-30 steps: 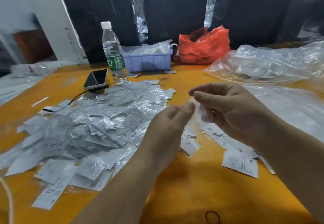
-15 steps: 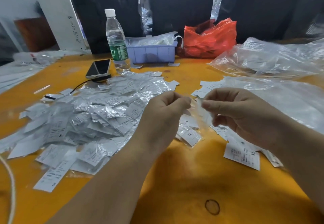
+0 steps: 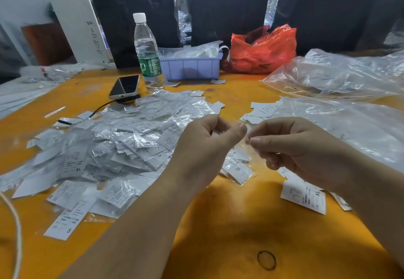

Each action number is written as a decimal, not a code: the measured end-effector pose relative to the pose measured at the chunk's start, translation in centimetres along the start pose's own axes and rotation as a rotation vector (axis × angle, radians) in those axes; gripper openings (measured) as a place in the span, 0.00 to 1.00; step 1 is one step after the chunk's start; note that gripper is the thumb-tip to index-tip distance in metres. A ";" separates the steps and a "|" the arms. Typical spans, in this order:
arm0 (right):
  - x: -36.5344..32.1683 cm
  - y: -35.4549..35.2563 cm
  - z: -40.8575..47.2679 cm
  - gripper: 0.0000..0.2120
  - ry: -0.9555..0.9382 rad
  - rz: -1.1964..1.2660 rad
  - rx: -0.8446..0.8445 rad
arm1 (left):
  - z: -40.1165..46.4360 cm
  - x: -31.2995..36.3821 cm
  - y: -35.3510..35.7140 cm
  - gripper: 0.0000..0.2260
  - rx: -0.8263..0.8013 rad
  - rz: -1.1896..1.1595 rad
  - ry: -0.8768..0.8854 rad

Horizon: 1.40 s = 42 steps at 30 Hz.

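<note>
Left grip [image 3: 205,145], right grip [image 3: 290,147]: pinched pouch [image 3: 237,122]

A yellow-orange table [image 3: 220,219] fills the lower view, its top faintly glossy under soft, even light. Behind its far edge stand tall black panels [image 3: 227,5], with strips of shiny clear film [image 3: 183,25] in the gaps between them. At the far left a white board [image 3: 72,10] stands tilted; past it, blurred, is what may be a brown cabinet [image 3: 46,42]
</note>
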State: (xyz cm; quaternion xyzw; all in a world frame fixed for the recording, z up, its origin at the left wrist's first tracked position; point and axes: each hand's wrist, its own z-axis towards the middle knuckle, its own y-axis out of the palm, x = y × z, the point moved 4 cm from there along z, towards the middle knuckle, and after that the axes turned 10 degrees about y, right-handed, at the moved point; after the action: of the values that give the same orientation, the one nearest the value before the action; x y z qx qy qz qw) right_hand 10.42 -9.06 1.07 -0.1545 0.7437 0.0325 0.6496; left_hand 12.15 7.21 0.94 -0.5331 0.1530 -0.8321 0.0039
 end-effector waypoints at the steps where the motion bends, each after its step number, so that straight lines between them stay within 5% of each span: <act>1: -0.1 -0.2 0.0 0.13 0.002 0.023 0.032 | 0.0 0.0 0.0 0.12 -0.011 -0.004 -0.006; 9: -0.5 -0.8 -0.2 0.10 -0.030 0.227 0.105 | -0.4 0.1 1.2 0.12 -0.184 -0.009 -0.016; 14: -0.2 0.1 -0.1 0.15 0.029 0.320 -0.018 | -0.3 0.4 0.8 0.15 -0.076 -0.029 0.088; 20: -0.1 0.2 -0.2 0.09 0.083 0.477 -0.015 | -0.2 0.2 0.7 0.20 -0.020 -0.056 0.111; 26: 0.1 -0.7 0.0 0.04 0.104 0.489 0.129 | -0.2 -0.1 0.8 0.08 -0.043 -0.158 0.074; 33: 0.3 -1.4 0.3 0.04 0.050 0.493 0.213 | -0.4 -0.1 0.8 0.31 -0.082 -0.118 0.029; 42: 0.5 -1.3 0.5 0.12 0.066 0.461 0.212 | -0.4 -0.2 1.2 0.10 -0.117 -0.114 0.003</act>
State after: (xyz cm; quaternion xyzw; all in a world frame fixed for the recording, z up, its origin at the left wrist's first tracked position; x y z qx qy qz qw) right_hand 11.20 -10.29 0.70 0.0872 0.7794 0.0964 0.6129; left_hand 11.66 6.21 0.30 -0.5390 0.1709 -0.8214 -0.0748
